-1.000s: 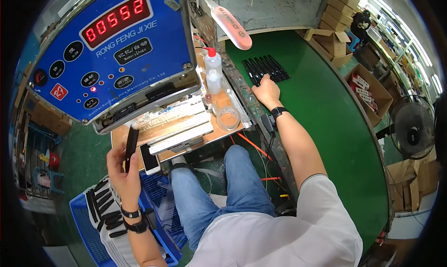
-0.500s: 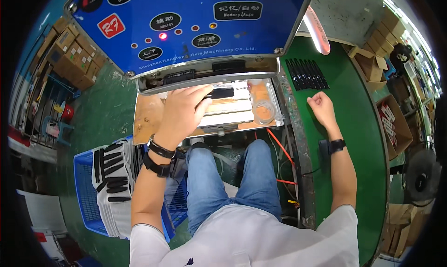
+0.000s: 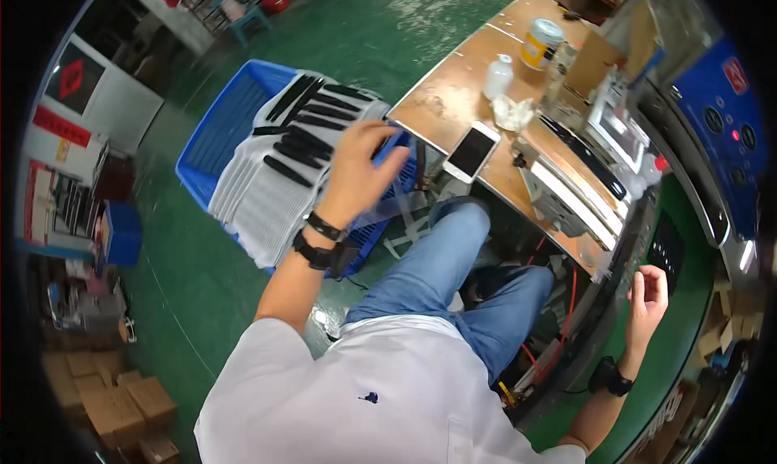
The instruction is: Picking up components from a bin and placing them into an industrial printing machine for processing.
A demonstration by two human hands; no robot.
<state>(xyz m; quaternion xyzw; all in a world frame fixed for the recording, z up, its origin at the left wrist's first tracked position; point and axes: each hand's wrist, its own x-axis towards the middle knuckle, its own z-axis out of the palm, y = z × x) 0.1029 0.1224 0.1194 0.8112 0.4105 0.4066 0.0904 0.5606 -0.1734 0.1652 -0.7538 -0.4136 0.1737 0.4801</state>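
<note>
The black strips (image 3: 312, 112) lie in rows on a white sheet (image 3: 259, 197) draped over the blue crate (image 3: 218, 132), which stands on the green floor beside the wooden bench (image 3: 453, 100). The left hand (image 3: 356, 173) is over the crate's near corner, fingers spread wide; it seems to touch a strip, though its palm side is hidden. A white phone (image 3: 472, 151) lies on the bench just past the crate. The right hand (image 3: 647, 298), well away from the crate, is half curled and holds nothing.
</note>
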